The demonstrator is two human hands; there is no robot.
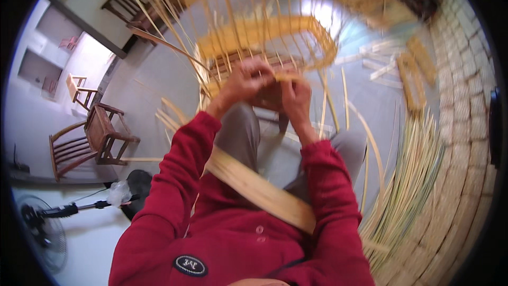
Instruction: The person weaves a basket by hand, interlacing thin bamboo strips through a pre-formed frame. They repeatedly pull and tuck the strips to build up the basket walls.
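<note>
In front of my knees stands a half-woven bamboo basket (254, 30), with a yellowish band around it and many thin upright stakes rising from it. At its near rim, my left hand (247, 80) is closed, fingers curled around a bamboo strip (288, 77). My right hand (296, 95) pinches the same strip close beside it, thumb up; the fingertips are slightly blurred. Across my lap lies a broad flat bamboo slat (259, 188), running under my forearms and touched by neither hand. The basket rests on a low wooden support that is mostly hidden by my hands.
Long thin bamboo splints (405, 175) lie in a heap at the right, beside stacked pale woven bundles (465, 100). Short pale offcuts (381, 63) are scattered on the floor. A wooden chair (98, 135) stands at the left, above a black fan (42, 214). Another chair (140, 10) is farther back.
</note>
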